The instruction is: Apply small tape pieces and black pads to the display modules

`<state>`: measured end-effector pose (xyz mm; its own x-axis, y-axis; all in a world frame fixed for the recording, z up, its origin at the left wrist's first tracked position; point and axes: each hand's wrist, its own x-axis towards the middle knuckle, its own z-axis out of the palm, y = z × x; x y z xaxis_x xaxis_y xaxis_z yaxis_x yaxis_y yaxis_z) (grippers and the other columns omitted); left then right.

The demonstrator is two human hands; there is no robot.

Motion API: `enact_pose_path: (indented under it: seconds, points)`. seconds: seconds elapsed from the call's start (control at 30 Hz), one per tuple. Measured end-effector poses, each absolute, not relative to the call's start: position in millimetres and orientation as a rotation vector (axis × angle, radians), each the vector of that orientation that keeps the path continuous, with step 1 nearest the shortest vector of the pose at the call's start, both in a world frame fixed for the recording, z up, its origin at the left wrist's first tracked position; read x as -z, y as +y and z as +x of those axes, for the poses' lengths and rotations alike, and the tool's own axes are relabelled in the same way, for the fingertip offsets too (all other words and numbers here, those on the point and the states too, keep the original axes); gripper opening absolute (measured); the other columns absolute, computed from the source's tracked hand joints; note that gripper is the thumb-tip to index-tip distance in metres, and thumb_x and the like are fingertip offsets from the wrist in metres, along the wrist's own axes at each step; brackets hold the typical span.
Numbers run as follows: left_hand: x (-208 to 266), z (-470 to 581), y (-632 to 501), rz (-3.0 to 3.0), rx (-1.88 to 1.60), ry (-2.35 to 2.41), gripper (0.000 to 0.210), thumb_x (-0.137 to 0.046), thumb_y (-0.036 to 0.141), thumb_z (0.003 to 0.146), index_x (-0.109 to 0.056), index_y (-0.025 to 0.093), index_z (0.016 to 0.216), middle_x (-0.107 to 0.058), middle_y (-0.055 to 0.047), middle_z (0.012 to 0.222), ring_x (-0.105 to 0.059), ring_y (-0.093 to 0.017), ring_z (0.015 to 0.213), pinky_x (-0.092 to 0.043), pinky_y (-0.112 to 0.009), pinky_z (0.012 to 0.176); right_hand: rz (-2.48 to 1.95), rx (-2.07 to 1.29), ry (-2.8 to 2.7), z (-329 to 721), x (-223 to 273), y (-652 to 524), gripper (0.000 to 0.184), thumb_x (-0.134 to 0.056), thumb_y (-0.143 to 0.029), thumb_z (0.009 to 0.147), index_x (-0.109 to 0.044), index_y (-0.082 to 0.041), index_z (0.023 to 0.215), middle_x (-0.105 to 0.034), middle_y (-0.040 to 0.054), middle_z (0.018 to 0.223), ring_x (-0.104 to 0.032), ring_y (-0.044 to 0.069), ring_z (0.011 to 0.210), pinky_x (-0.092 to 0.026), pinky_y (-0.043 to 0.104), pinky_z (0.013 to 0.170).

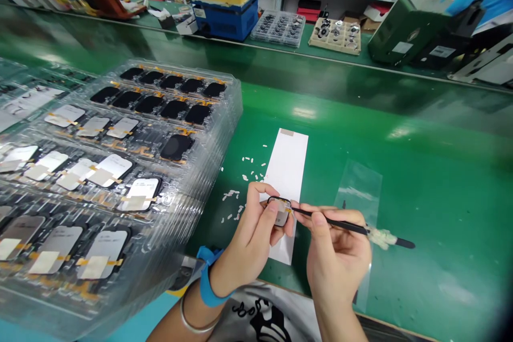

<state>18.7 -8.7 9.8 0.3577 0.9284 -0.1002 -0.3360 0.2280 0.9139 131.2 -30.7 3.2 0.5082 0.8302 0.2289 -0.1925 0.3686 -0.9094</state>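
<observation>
My left hand (256,224) pinches a small watch-sized display panel (282,217), silvery on its back with a dark rim and an orange flex strip. In my right hand (339,251) is a pair of black tweezers (340,223), held like a pen with some pale wrapping near the rear end. The tweezers' tip meets the panel's right edge by the orange strip; whether it grips anything there is too small to tell. Beneath my hands lies a long white paper strip (286,165). Small white scraps (246,176) are scattered to its left.
A tall stack of clear plastic trays (216,144) with several display panels rises at left. A clear plastic bag (358,192) lies on the green mat at right. Along the back shelf stand a blue box (224,18), parts trays (278,26) and a green device (406,32).
</observation>
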Motion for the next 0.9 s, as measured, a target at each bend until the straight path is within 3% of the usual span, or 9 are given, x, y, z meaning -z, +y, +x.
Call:
enact_pose_path:
  seconds: [0.5, 0.67, 0.73, 0.8, 0.9]
  points:
    - [-1.5, 22.5, -8.4, 1.084, -1.126, 0.875, 0.022, -0.050, 0.038, 0.102, -0.034, 0.024, 0.098, -0.052, 0.007, 0.065, -0.050, -0.009, 0.058, -0.036, -0.016, 0.051, -1.017, -0.775, -0.765, 132.3, -9.7, -36.7, 0.009, -0.066, -0.016, 0.092, -0.059, -0.022, 0.093, -0.069, 0.0009, 0.089, -0.075, 0.018, 0.083, -0.067, 0.028, 0.066]
    - [-4.5, 19.3, -8.7, 1.210, -0.958, 0.974, 0.019, -0.051, 0.028, 0.101, -0.033, 0.025, 0.097, -0.047, 0.010, 0.061, -0.045, -0.009, 0.053, -0.034, -0.018, 0.051, -1.184, -0.414, -0.764, 184.7, -24.6, -39.6, 0.015, -0.073, -0.017, 0.087, -0.059, -0.020, 0.093, -0.071, 0.0006, 0.087, -0.074, 0.017, 0.084, -0.065, 0.029, 0.077]
    - [-8.4, 19.4, -12.1, 1.321, -0.848, 0.980, 0.013, -0.046, 0.027, 0.103, -0.034, 0.025, 0.101, -0.053, 0.007, 0.066, -0.050, -0.010, 0.057, -0.038, -0.021, 0.055, -1.295, -0.291, -0.797, 220.9, -25.4, -35.9, 0.019, -0.077, -0.022, 0.085, -0.060, -0.019, 0.093, -0.072, 0.0011, 0.086, -0.075, 0.016, 0.081, -0.064, 0.028, 0.077]
    - [-13.0, 22.3, -16.9, 1.474, -0.741, 0.961, 0.004, -0.038, 0.028, 0.106, -0.036, 0.025, 0.105, -0.063, 0.001, 0.081, -0.058, -0.013, 0.068, -0.043, -0.025, 0.061, -1.379, -0.428, -0.871, 254.5, -21.5, -31.8, 0.028, -0.081, -0.033, 0.081, -0.059, -0.019, 0.091, -0.074, 0.0027, 0.083, -0.074, 0.017, 0.065, -0.064, 0.027, 0.063]
    - [-18.0, 34.1, -23.3, 1.741, -0.573, 0.902, 0.012, -0.032, 0.029, 0.107, -0.042, 0.024, 0.109, -0.068, -0.006, 0.096, -0.065, -0.018, 0.078, -0.046, -0.031, 0.065, -1.443, -0.655, -0.911, 282.3, -10.2, -28.0, 0.038, -0.085, -0.045, 0.074, -0.060, -0.019, 0.084, -0.073, 0.0049, 0.075, -0.073, 0.021, 0.059, -0.063, 0.029, 0.056]
